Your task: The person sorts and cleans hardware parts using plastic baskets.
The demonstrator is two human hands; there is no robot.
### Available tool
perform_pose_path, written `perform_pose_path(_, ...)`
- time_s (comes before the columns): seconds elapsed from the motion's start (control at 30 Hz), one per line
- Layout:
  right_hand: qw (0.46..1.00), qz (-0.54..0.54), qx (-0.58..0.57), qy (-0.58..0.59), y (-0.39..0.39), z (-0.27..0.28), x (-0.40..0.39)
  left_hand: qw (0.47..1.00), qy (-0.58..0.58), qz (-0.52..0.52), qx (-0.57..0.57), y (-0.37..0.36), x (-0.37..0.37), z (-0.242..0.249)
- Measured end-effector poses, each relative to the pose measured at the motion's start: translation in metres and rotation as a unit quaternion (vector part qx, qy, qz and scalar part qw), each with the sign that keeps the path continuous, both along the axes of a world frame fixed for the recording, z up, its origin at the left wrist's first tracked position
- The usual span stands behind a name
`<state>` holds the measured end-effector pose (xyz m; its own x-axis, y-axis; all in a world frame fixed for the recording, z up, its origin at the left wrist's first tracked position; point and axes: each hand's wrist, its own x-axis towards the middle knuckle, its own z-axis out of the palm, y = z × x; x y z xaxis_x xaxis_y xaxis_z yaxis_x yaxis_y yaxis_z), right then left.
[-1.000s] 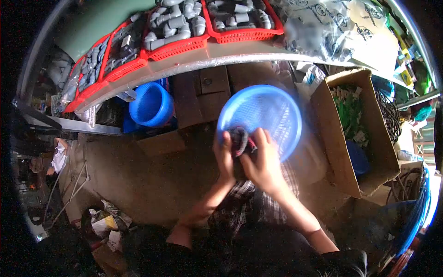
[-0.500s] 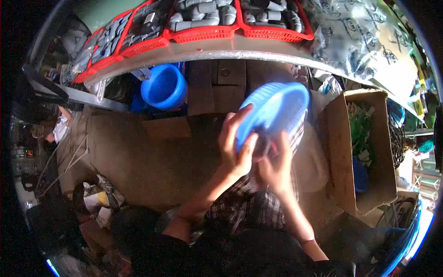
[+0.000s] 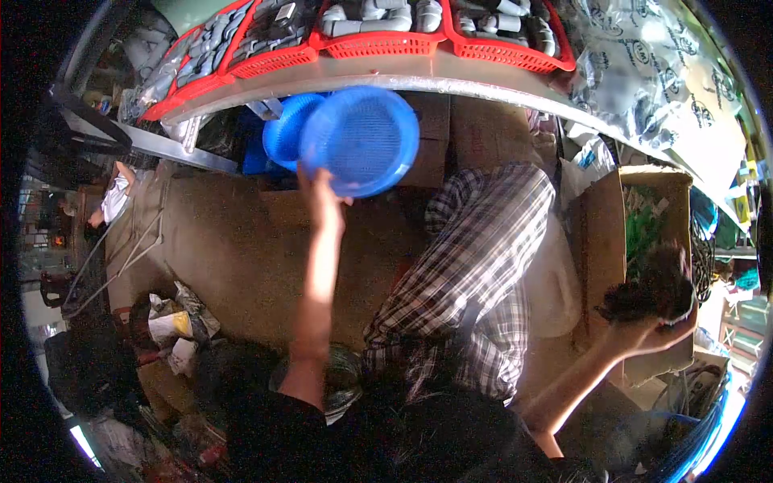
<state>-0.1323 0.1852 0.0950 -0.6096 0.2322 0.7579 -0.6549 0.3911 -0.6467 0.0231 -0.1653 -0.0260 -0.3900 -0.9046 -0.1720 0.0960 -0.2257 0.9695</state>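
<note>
My left hand (image 3: 322, 193) grips the lower rim of a round blue mesh basket (image 3: 360, 141), held out towards the shelf and right beside another blue basket (image 3: 283, 133) under it. My right hand (image 3: 656, 326) is off to the right, over the cardboard box (image 3: 600, 241), and holds a dark crumpled bundle (image 3: 648, 294). My checked trouser leg (image 3: 475, 274) lies between the two arms.
Red trays (image 3: 378, 44) of grey pipe fittings sit on a metal shelf above. Printed plastic bags (image 3: 660, 72) lie at the upper right. Litter (image 3: 173, 330) lies on the dirt floor at left. A person in white (image 3: 113, 201) crouches at far left.
The hands were together on the basket and the dark bundle. Now the left hand has carried the basket up and left, and the right hand has taken the bundle right over the box.
</note>
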Motion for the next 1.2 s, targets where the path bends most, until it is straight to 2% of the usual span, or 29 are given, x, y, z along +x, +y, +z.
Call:
perform_pose_path(0.07, 1.000, -0.009, 0.020, -0.002, 0.026, -0.006, 0.002, 0.989, -0.040, 0.129, 0.068, -0.079, 0.016, -0.061)
perform_pose_path(0.13, 0.994, -0.051, 0.099, 0.003, 0.051, -0.012, 0.009, 0.980, -0.043, 0.193, -0.023, -0.110, 0.021, -0.071)
perform_pose_path(0.2, 0.968, -0.099, 0.228, 0.030, 0.081, -0.015, 0.014, 0.984, -0.135, 0.078, -0.086, -0.153, 0.043, -0.086)
perform_pose_path(0.23, 0.945, -0.118, 0.300, 0.053, 0.096, -0.014, 0.013, 0.979, -0.171, 0.106, -0.030, -0.150, 0.038, -0.071)
perform_pose_path(0.27, 0.923, -0.139, 0.353, 0.070, 0.104, -0.012, 0.013, 0.982, -0.169, 0.086, 0.014, -0.179, 0.049, -0.095)
perform_pose_path(0.3, 0.897, -0.160, 0.402, 0.090, 0.111, -0.010, 0.014, 0.978, -0.173, 0.102, 0.051, -0.183, 0.049, -0.094)
perform_pose_path(0.33, 0.903, -0.161, 0.392, 0.073, 0.119, -0.009, 0.014, 0.973, -0.176, 0.118, 0.088, -0.187, 0.049, -0.093)
perform_pose_path(0.4, 0.912, -0.166, 0.373, 0.041, 0.146, -0.009, 0.010, 0.977, -0.095, 0.083, 0.172, -0.222, 0.064, -0.116)
perform_pose_path(0.5, 0.896, -0.212, 0.390, 0.006, 0.193, -0.012, 0.002, 0.975, -0.116, 0.073, 0.178, -0.251, 0.070, -0.110)
perform_pose_path(0.53, 0.889, -0.227, 0.398, -0.028, 0.205, -0.013, 0.000, 0.968, -0.147, 0.164, 0.123, -0.248, 0.062, -0.110)
perform_pose_path(0.57, 0.880, -0.239, 0.405, -0.060, 0.214, -0.015, -0.004, 0.959, -0.201, 0.192, 0.052, -0.256, 0.057, -0.115)
perform_pose_path(0.6, 0.871, -0.251, 0.411, -0.093, 0.218, -0.015, -0.008, 0.928, -0.280, 0.240, -0.056, -0.232, 0.043, -0.093)
perform_pose_path(0.63, 0.858, -0.225, 0.418, -0.198, 0.215, -0.009, -0.013, 0.868, -0.369, 0.295, -0.151, -0.207, 0.029, -0.069)
perform_pose_path(0.67, 0.836, -0.214, 0.416, -0.287, 0.213, -0.010, -0.020, 0.842, -0.359, 0.332, -0.228, -0.220, 0.026, -0.091)
perform_pose_path(0.73, 0.769, -0.193, 0.397, -0.462, 0.214, -0.024, -0.033, 0.778, -0.457, 0.257, -0.345, -0.180, 0.014, -0.067)
perform_pose_path(0.77, 0.770, -0.165, 0.427, -0.444, 0.218, -0.038, -0.034, 0.738, -0.492, 0.175, -0.427, -0.175, 0.016, -0.073)
perform_pose_path(0.8, 0.769, -0.137, 0.458, -0.424, 0.227, -0.060, -0.037, 0.704, -0.561, 0.060, -0.431, -0.186, 0.017, -0.089)
perform_pose_path(0.83, 0.705, -0.096, 0.471, -0.521, 0.262, -0.092, -0.054, 0.688, -0.603, -0.028, -0.404, -0.174, 0.015, -0.087)
perform_pose_path(0.87, 0.703, -0.064, 0.457, -0.541, 0.275, -0.117, -0.059, 0.664, -0.639, -0.115, -0.372, -0.158, 0.011, -0.078)
perform_pose_path(0.9, 0.645, -0.074, 0.525, -0.550, 0.288, -0.139, -0.070, 0.691, -0.634, -0.099, -0.331, -0.152, 0.004, -0.070)
perform_pose_path(0.97, 0.539, -0.087, 0.628, -0.554, 0.310, -0.174, -0.083, 0.670, -0.639, -0.109, -0.363, -0.159, 0.005, -0.078)
perform_pose_path(1.0, 0.516, -0.088, 0.648, -0.553, 0.307, -0.179, -0.087, 0.658, -0.640, -0.115, -0.380, -0.164, 0.005, -0.083)
perform_pose_path(1.07, 0.494, -0.086, 0.670, -0.548, 0.298, -0.184, -0.091, 0.632, -0.650, -0.153, -0.393, -0.174, 0.003, -0.085)
perform_pose_path(1.13, 0.484, -0.086, 0.679, -0.545, 0.289, -0.184, -0.094, 0.652, -0.651, -0.202, -0.334, -0.181, -0.009, -0.076)
perform_pose_path(1.2, 0.475, -0.088, 0.684, -0.547, 0.281, -0.183, -0.094, 0.662, -0.625, -0.243, -0.337, -0.197, -0.018, -0.085)
